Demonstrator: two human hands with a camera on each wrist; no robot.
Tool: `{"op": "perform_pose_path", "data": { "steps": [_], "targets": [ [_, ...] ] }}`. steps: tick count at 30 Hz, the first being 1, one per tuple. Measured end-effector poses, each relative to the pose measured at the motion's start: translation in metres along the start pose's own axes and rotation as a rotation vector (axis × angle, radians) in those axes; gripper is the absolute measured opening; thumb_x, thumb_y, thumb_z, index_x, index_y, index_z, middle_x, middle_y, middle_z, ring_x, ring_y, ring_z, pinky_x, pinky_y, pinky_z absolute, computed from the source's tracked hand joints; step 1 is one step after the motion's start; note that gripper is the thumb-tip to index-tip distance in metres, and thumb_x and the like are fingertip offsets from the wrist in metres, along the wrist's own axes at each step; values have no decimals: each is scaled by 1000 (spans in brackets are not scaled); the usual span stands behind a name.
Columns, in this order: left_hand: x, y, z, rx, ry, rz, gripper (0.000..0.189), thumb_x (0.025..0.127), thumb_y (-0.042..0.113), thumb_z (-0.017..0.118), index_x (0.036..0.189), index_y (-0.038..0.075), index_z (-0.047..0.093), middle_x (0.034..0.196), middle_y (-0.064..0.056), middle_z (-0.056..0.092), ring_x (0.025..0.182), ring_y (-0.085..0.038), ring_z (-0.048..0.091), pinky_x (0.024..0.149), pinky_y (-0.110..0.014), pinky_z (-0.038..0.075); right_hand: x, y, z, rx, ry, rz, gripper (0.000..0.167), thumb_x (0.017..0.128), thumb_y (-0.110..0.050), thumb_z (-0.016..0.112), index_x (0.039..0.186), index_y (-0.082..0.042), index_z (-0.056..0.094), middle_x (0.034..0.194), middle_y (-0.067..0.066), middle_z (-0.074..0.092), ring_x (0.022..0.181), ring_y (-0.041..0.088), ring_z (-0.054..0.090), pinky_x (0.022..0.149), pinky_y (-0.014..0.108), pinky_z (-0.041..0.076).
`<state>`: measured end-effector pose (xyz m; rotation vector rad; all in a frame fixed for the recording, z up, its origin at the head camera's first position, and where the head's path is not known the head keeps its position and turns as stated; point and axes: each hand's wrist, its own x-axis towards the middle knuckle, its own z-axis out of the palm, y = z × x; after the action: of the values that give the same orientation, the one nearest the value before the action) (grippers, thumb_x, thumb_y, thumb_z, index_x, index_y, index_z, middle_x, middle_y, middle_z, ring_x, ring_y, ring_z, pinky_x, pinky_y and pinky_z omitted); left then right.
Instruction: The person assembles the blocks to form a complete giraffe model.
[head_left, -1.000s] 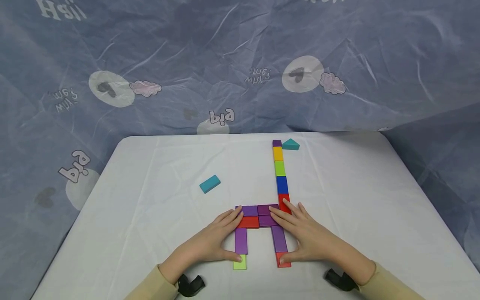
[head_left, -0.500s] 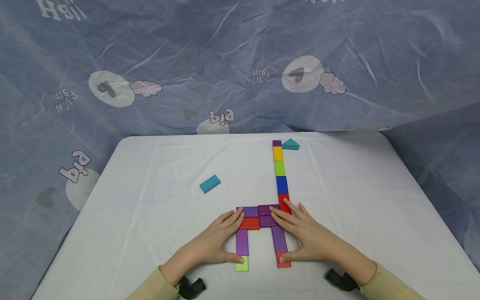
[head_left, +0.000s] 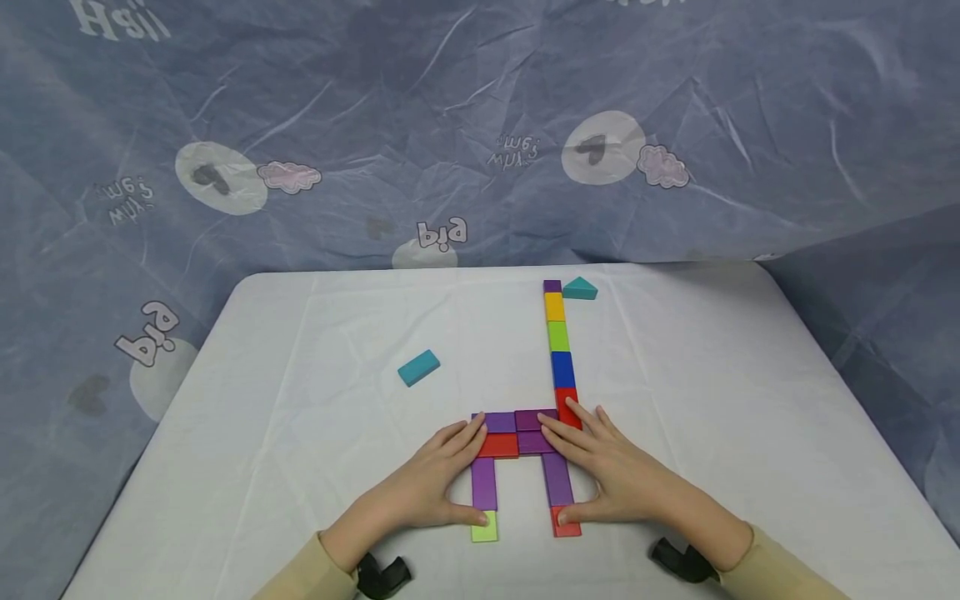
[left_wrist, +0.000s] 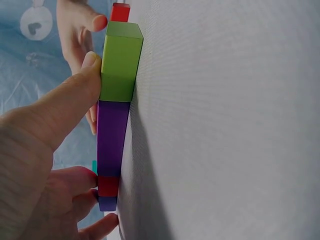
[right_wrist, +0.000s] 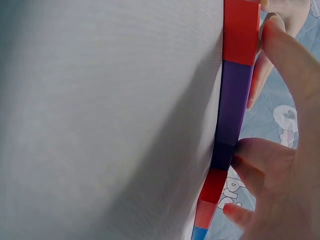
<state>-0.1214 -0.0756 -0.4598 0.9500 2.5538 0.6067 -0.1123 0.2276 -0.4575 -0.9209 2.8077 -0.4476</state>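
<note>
Flat colored blocks form a four-legged shape on the white table. My left hand (head_left: 431, 479) lies spread over its left side, thumb on the lime green block (head_left: 485, 533) below a purple block (head_left: 484, 485). Its fingertips touch the red block (head_left: 501, 446) and the purple block (head_left: 500, 422) above it. My right hand (head_left: 618, 475) is spread on the right side, thumb on a red block (head_left: 568, 530) under another purple block (head_left: 557, 479). Its fingers reach the dark purple blocks (head_left: 532, 442) and the tall column's red block (head_left: 563, 398).
Above that red block run a blue block (head_left: 563, 369), a green block (head_left: 558, 336), a yellow block (head_left: 554, 307) and a small purple block (head_left: 552, 286). A teal triangle (head_left: 580, 289) stands beside the top; a teal block (head_left: 418, 367) lies apart, left.
My left hand has shifted slightly right and toward me, and the lime green and purple blocks under it moved along. The right hand looks unchanged.
</note>
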Motion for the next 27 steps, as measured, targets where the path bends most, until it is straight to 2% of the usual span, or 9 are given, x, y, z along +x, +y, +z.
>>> {"op": "perform_pose_path", "data": {
  "steps": [4, 7, 11, 14, 17, 22, 24, 27],
  "targets": [
    [0, 0, -1, -11, 6, 6, 107, 77, 61, 74, 157, 12, 22, 167, 1, 11, 151, -30, 18, 117, -51, 32, 0, 0, -2, 11, 7, -2, 101, 70, -77, 66, 150, -19, 43, 160, -1, 35, 149, 37, 16, 112, 72, 18],
    [0, 0, -1, -13, 7, 5, 108, 77, 61, 74, 157, 12, 22, 167, 1, 12, 151, -30, 19, 116, -52, 32, 2, 1, -7, 51, 42, 16, 95, 75, -70, 69, 150, -19, 42, 160, -2, 35, 149, 37, 19, 114, 69, 19],
    [0, 0, -1, -20, 0, -4, 108, 77, 60, 75, 158, 12, 20, 167, 2, 10, 151, -30, 17, 117, -52, 32, 7, 11, -15, 89, 167, 90, 76, 83, -43, 77, 146, -13, 49, 155, 4, 43, 146, 34, 31, 112, 57, 35],
    [0, 0, -1, -26, -8, -10, 108, 77, 60, 75, 158, 13, 19, 167, 3, 9, 151, -29, 16, 117, -51, 32, 12, 21, -19, 66, 261, 143, 58, 85, -23, 77, 138, -8, 58, 144, 10, 53, 136, 33, 47, 102, 50, 48],
    [0, 1, -1, -27, -11, -13, 109, 77, 60, 75, 158, 13, 19, 167, 3, 8, 152, -28, 16, 117, -50, 32, 15, 28, -19, 55, 313, 168, 47, 84, -13, 78, 129, -5, 65, 132, 11, 61, 123, 32, 58, 96, 46, 53],
    [-1, 0, -1, -22, 0, -3, 109, 77, 60, 75, 158, 13, 20, 167, 2, 9, 151, -29, 17, 117, -50, 33, 17, 30, -17, 75, 340, 204, 43, 80, -14, 81, 121, -4, 70, 109, 6, 67, 98, 21, 64, 84, 37, 58],
    [-1, 1, -1, -26, 5, 5, 108, 77, 59, 75, 158, 12, 20, 167, 1, 10, 151, -29, 18, 116, -51, 33, 17, 30, -16, 91, 330, 231, 44, 79, -17, 83, 120, -4, 71, 98, 3, 66, 86, 15, 61, 75, 30, 58],
    [-1, 0, -1, -26, 11, 16, 108, 77, 59, 76, 158, 12, 21, 167, 0, 11, 150, -30, 19, 116, -51, 33, 17, 29, -14, 120, 302, 257, 48, 78, -21, 84, 121, -4, 70, 85, -2, 61, 75, 10, 53, 63, 21, 50]
  ]
}}
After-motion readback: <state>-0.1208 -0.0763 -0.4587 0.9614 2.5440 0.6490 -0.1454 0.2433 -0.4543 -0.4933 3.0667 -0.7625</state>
